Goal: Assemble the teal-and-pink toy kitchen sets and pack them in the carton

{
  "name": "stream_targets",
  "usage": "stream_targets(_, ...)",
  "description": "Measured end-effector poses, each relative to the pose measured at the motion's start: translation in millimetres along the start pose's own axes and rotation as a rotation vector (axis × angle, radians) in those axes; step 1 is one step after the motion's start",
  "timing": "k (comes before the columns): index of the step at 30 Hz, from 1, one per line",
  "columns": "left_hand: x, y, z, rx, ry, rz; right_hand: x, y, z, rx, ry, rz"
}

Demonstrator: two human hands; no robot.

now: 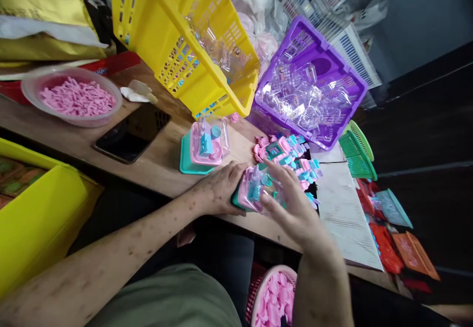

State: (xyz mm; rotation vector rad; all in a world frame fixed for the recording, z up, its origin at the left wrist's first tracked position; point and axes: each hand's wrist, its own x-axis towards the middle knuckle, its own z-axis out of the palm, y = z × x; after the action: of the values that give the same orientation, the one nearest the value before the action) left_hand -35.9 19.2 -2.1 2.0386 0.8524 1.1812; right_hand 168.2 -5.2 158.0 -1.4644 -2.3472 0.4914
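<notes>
My left hand [221, 187] is wrapped round the teal and pink base of a small toy box [245, 189], tilted over the table's front edge. At its clear-cover end, my right hand [298, 213] has thumb and fingers round the cover, with lilac and teal pieces showing through it. A second toy box [195, 147] with a clear cover stands on the table to the left, apart from both hands. Beyond my right hand lies a heap of small pink, teal and lilac plastic parts [284, 147].
A yellow basket [177, 46] and a purple basket [314, 44] hold clear covers. Leftward are a phone [132, 132] and a bowl [27, 90] of small pink pieces. White board [343, 213] lies rightward; a pink basket [253, 300] of parts stands below.
</notes>
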Motion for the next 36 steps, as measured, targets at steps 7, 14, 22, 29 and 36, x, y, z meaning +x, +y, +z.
stream_targets(7, -2.0, -1.6, 1.7, -0.017, 0.026, 0.062, -5.2, -2.1, 33.3, -0.143, 0.234, -0.126)
stream_targets(14, 0.7, -3.2, 3.9, -0.045, 0.037, -0.004, -2.1, -5.3, 27.9, -0.145, 0.356, -0.239)
stream_targets(22, 0.2, 1.1, 0.6, 0.017, 0.024, -0.006, 17.0, -11.6, 17.0, -0.152, 0.214, -0.223)
stream_targets(29, 2.8, 9.5, -10.0, -0.116, 0.025, -0.008, -6.9, 18.7, 20.7, 0.311, 0.395, -0.051)
stream_targets(36, 24.2, 5.0, -14.0, -0.215, 0.136, 0.073, -40.3, 47.2, 32.5, 0.508, 0.547, 0.045)
